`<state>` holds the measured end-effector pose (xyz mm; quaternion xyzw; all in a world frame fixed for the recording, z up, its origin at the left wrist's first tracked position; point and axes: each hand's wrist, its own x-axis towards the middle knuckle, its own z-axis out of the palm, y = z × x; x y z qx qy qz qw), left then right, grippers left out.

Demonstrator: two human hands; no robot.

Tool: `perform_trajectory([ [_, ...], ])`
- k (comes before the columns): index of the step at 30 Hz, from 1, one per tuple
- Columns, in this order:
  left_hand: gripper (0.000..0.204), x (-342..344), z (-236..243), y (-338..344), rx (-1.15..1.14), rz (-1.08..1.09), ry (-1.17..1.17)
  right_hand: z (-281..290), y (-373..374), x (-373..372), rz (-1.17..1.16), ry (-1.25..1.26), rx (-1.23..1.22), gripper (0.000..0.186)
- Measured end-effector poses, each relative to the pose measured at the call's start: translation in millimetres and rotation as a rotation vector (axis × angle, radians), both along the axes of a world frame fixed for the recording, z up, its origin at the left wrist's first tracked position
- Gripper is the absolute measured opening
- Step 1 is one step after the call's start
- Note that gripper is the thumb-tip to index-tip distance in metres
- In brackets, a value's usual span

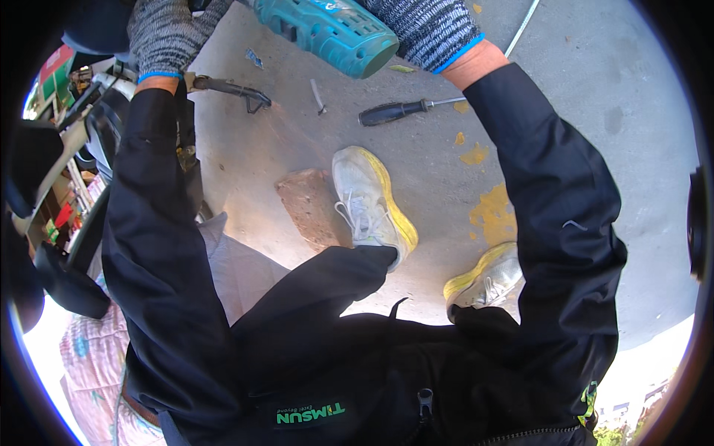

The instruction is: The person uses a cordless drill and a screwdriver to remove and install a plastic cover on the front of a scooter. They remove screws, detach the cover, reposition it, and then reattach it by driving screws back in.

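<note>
My right hand, in a grey-and-black knit glove with a blue cuff, is at the top against a teal power tool. It appears to grip the tool, though its fingers are mostly hidden. The tool's rounded rear end points toward me, and its working end lies outside the picture. At upper left my left hand, gloved alike, is curled beside a dark part cut off by the top edge; what it holds cannot be made out. Just below that hand, a dark metal lever or pedal juts out over the floor.
A black-handled screwdriver lies on the grey floor. A reddish brick sits beside my white-and-yellow shoe. Dark machine parts and cluttered goods crowd the left. A thin pale cable or rod runs at upper right.
</note>
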<state>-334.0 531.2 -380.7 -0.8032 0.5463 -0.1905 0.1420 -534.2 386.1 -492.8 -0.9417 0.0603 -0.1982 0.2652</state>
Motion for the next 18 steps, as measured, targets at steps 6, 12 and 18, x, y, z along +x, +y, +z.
perform_trajectory([
  [6, 0.075, -18.1, -5.4, 22.0, -0.038, 0.207, -0.197, -36.6, 2.3, -5.7, -0.003, -0.048, -0.137, 0.023],
  [12, 0.068, -145.5, -91.7, 94.1, -0.162, 0.007, 0.478, -56.6, -35.8, -124.8, 0.003, 0.018, -0.41, 0.053],
  [18, 0.044, -224.5, -164.3, 78.0, 0.178, 0.045, 0.745, -68.0, -85.0, -136.2, 0.057, 0.456, -0.289, 0.052],
])
